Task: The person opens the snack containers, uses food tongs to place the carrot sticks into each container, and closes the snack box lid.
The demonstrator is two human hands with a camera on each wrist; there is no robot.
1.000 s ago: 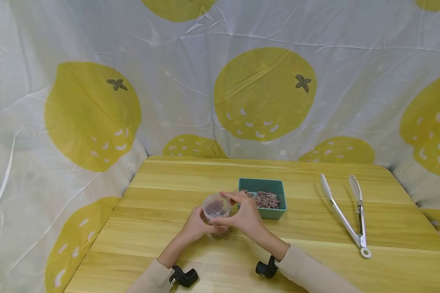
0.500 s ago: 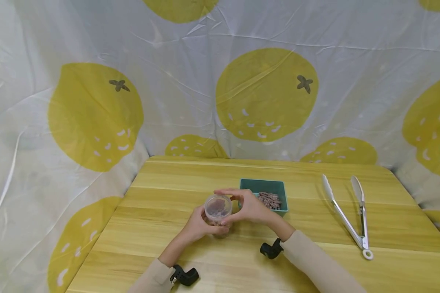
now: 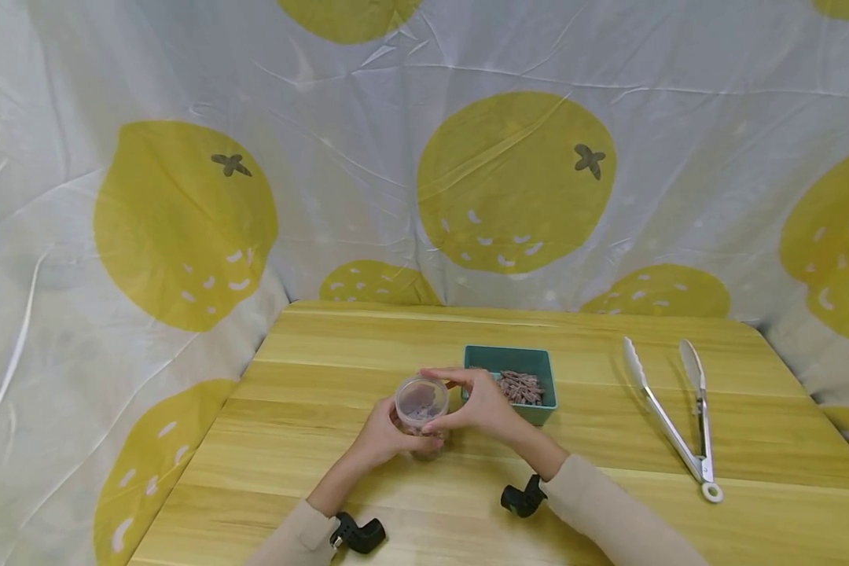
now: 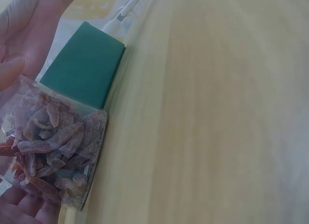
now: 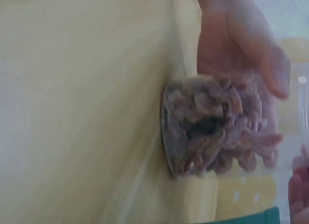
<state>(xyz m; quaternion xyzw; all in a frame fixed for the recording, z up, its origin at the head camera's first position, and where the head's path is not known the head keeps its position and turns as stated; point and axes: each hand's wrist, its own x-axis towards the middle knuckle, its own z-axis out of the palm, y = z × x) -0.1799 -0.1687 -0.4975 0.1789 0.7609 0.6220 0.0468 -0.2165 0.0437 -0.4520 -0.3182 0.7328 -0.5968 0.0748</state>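
Note:
A clear plastic jar (image 3: pixel 421 413) stands upright on the table, mostly filled with brownish dried strips (image 4: pixel 53 147). My left hand (image 3: pixel 382 436) grips its side low down, thumb across the near side. My right hand (image 3: pixel 486 402) reaches in from the right, its thumb and fingers spanning the clear round top (image 3: pixel 422 397) of the jar. In the right wrist view, the left hand (image 5: pixel 241 45) wraps the jar wall, while the right fingertips (image 5: pixel 300 190) show near the rim at the image edge.
Just behind and right of the jar sits a teal rectangular bin (image 3: pixel 534 414) with more brown strips (image 3: pixel 520 387), partly covered by the right hand. Metal tongs (image 3: pixel 693 464) lie spread apart at the right. A lemon-patterned cloth (image 3: pixel 368 157) hangs behind the table (image 3: pixel 325 338).
My right hand has turned slightly about the jar's top, its wrist swinging a little to the right and then partly back. The left hand keeps its grip and the jar stays put.

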